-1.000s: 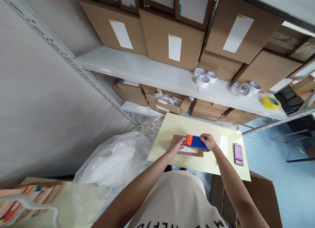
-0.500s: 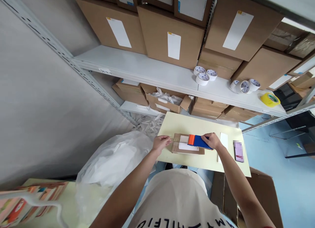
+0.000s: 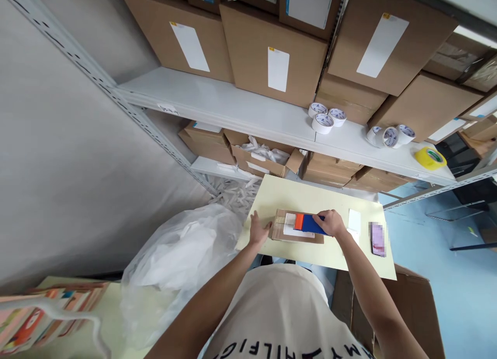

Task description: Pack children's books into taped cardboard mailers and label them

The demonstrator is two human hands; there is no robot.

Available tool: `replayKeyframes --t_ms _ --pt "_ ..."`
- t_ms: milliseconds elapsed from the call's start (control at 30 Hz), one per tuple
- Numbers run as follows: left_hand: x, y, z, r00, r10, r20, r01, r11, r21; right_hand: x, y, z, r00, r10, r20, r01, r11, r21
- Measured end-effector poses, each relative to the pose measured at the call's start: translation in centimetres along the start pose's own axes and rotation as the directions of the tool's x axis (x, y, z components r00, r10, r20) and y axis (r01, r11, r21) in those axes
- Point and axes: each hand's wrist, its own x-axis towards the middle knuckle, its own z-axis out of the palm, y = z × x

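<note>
A small brown cardboard box (image 3: 278, 232) with a white label (image 3: 288, 229) lies on the pale yellow table (image 3: 295, 193). Over its top is a flat blue-and-orange item (image 3: 310, 224), its orange end pointing left; its exact kind is unclear. My right hand (image 3: 330, 222) is closed on the blue end of this item. At the box's left end my left hand (image 3: 258, 229) is open, fingers spread and thumb towards the box. Whether the thumb touches the cardboard I cannot tell.
Right of my right hand lie a white paper piece (image 3: 354, 219) and a phone (image 3: 377, 239). Tape rolls (image 3: 323, 123) and a yellow roll (image 3: 430, 158) stand on the shelf (image 3: 233, 108) ahead. A plastic bag (image 3: 182, 255) is at left, an open carton (image 3: 411, 307) below right.
My left hand has opened from a pinch into spread fingers at the box's left end. My right hand and the blue-and-orange item have shifted slightly left.
</note>
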Motion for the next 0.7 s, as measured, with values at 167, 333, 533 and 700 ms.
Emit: replayKeyframes --t_ms 167,333,533,700 --pt "-3.1 0.8 1.7 0.976 -0.027 0.215 0.057 0.989 -0.139 -0.5 -0.2 -0.1 1.0 0.012 0.002 -0.013 1.0 0.021" --pt "-3.5 3.3 0.1 0.92 0.197 0.339 -0.248 0.962 0.115 -0.6 -0.7 -0.5 0.999 0.026 0.039 -0.025 1.0 -0.013" --pt "-0.6 7.4 -1.1 0.723 0.372 0.583 -0.659 0.625 0.418 -1.2 -0.8 -1.4 0.992 0.045 0.121 -0.039 0.998 -0.05" --pt "0.1 7.6 -0.8 0.723 0.383 0.574 -0.671 0.586 0.454 -0.8 0.0 -2.0 0.97 -0.054 0.238 0.04 0.997 0.064"
